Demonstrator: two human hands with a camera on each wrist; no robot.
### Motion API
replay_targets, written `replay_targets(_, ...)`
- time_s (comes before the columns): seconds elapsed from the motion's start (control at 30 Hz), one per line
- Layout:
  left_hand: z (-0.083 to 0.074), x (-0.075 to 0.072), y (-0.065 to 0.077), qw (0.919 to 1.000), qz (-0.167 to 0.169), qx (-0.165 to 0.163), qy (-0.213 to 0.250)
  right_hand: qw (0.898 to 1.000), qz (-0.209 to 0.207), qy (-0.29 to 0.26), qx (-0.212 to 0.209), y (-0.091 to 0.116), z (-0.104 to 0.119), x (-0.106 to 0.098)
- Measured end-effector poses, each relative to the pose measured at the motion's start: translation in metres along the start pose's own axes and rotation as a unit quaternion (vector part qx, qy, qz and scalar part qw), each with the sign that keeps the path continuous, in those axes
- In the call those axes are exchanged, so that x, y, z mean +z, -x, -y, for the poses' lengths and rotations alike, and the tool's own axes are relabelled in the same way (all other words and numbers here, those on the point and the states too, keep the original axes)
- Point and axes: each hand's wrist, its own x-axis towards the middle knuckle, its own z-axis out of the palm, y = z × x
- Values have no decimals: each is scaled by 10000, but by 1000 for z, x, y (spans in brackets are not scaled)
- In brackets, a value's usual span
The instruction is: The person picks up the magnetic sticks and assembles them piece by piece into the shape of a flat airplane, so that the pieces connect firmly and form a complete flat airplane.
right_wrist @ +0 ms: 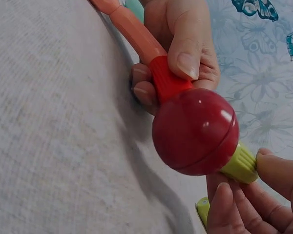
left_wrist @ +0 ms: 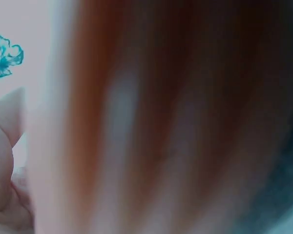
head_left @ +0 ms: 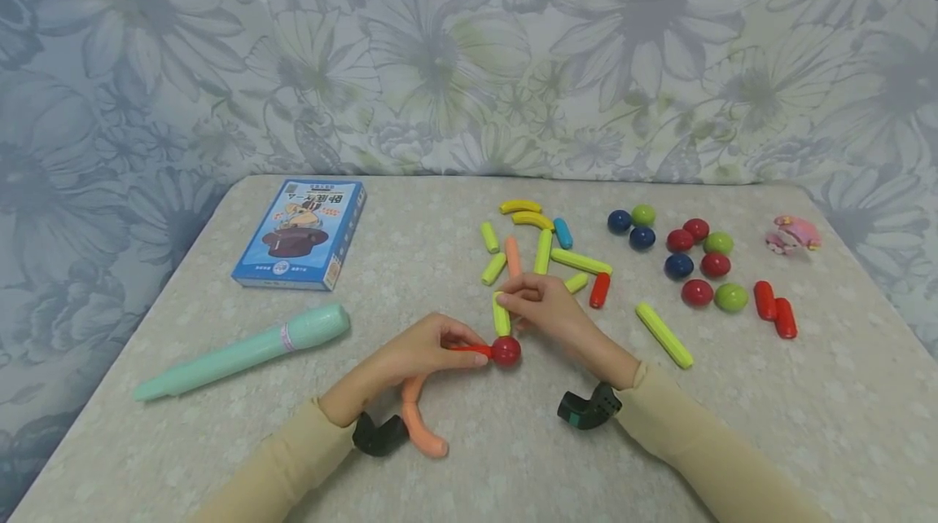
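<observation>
1. Left hand (head_left: 434, 346): grasping red stick (right_wrist: 167, 80) between thumb and fingers; left wrist view mostly blurred.
2. Right hand (head_left: 545, 309): pinching yellow-green stick (head_left: 501, 314) with thumb and fingers.
3. Red ball (head_left: 506, 351): between the hands, near side of worktop (head_left: 190, 450); red stick meets it on one side, yellow-green stick on another.
4. Curved orange piece (head_left: 416, 421): joined to red stick's other end, runs out below left hand.
5. Beyond right hand: loose sticks, incl. two curved yellow pieces (head_left: 532, 219) and short blue stick (head_left: 563, 233).
6. Right side: group of red, green and dark blue balls (head_left: 698, 292); two red sticks (head_left: 785, 318) just beside; pink toy (head_left: 797, 233) farther back.
7. Left side: blue box (head_left: 299, 234) lying flat; mint-green wand-shaped object (head_left: 234, 360) nearer.
</observation>
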Motion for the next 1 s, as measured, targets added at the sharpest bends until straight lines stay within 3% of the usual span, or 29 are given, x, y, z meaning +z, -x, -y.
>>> replay_targets(0.27,-7,-1,-10,9996,223,-194,23,9998,-69,-122,148,3,-1,1)
replay_targets(0.43,-14,-5,-15,9974,582,-373,194,9994,10,-305,143,5,-1,1)
replay_targets(0.6,-19,-8,-18,9937,817,-726,248,9990,138,-415,41,6,-3,0)
replay_targets(0.8,-20,0,-29,9948,415,-830,413,9994,70,-335,39,8,-2,-2)
replay_targets(1.0,-21,6,-31,9945,67,-913,515,9996,86,-282,23,8,1,-5)
